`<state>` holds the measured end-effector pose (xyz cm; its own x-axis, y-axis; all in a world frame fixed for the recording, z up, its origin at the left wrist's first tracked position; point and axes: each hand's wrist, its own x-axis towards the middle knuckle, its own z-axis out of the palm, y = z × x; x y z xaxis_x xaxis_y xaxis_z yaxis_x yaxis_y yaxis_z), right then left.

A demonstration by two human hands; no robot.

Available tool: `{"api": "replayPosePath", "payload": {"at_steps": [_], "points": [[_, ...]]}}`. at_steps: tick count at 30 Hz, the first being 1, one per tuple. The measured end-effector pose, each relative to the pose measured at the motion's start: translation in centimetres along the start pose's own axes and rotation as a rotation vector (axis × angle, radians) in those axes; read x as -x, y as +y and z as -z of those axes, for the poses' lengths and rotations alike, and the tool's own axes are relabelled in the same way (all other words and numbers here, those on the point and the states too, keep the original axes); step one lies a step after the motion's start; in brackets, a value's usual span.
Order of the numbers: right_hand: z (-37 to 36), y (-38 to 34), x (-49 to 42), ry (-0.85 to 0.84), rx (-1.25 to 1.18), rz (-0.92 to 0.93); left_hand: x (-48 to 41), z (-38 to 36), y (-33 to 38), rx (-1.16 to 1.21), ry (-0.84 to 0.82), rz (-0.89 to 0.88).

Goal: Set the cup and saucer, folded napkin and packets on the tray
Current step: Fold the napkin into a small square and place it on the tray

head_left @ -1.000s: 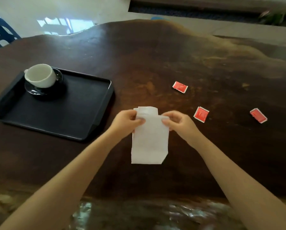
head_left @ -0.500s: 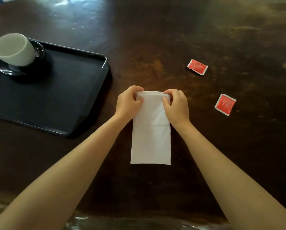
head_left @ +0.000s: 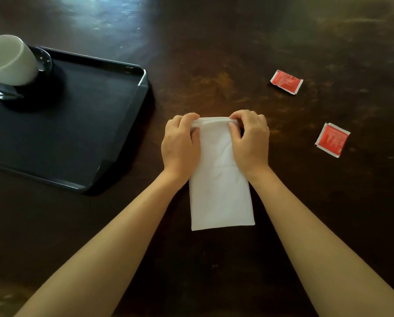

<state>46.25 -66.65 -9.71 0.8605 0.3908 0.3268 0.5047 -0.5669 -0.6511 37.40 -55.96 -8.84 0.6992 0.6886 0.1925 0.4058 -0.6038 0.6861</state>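
Pinching the far edge of a white folded napkin [head_left: 221, 179], the left hand [head_left: 180, 145] and the right hand [head_left: 249, 139] sat side by side near the middle of the dark wooden table [head_left: 214, 53]. Each hand's fingers were curled narrowly over that far edge, thumbs pressed on top of the paper, so both hands were closed on the napkin, which lay flat on the wood as a long strip running from 12 o'clock to 6 o'clock between the two forearms, its near end free of the hands.

At 9 to 10 o'clock from the hands lay a black rectangular tray [head_left: 113, 124], apart from the napkin. In the tray's far left corner stood a white cup [head_left: 8, 61] on a dark glossy saucer [head_left: 3, 93], both partly cut off by the left edge of the view.

Two red packets with white borders lay on the bare table, off the tray. One red packet [head_left: 286, 81] was at about 1 o'clock from the hands, and the other red packet [head_left: 332, 140] at 3 o'clock, near the right hand but not touching it
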Motion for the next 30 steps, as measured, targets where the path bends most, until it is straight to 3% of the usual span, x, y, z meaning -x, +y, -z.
{"api": "replayPosePath", "payload": {"at_steps": [7, 10, 13, 14, 16, 19, 23, 27, 30], "points": [[0.3, -0.2, -0.7, 0.031, 0.069, 0.166, 0.2, 0.2, 0.2, -0.017, 0.024, -0.039], [-0.1, 0.2, -0.8, -0.022, 0.123, 0.135, 0.1, 0.4, 0.7, -0.012, 0.032, 0.015], [-0.6, 0.4, -0.5, -0.054, 0.189, 0.143, 0.7, 0.9, 1.1, -0.245, 0.08, -0.108], [-0.6, 0.4, -0.6, -0.065, 0.183, 0.144, 1.3, 1.0, 1.3, -0.351, 0.054, -0.199], [-0.2, 0.3, -1.0, -0.075, 0.135, 0.136, 2.9, 0.6, 1.5, -0.475, -0.152, -0.292], [0.7, -0.1, -1.6, -0.178, 0.107, 0.277, 3.9, -0.2, 0.8, -0.492, -0.41, -0.177], [0.8, 0.9, -1.3, -0.606, 0.41, 0.425, 3.7, -0.3, 0.4, -0.565, -0.442, -0.185], [1.0, 1.4, -1.5, -0.642, 0.493, 0.394, 3.9, 0.7, 0.8, -0.598, -0.468, -0.214], [1.0, 1.0, -1.3, -0.657, 0.503, 0.378, 7.6, 2.6, 1.2, -0.607, -0.531, -0.43]]}}
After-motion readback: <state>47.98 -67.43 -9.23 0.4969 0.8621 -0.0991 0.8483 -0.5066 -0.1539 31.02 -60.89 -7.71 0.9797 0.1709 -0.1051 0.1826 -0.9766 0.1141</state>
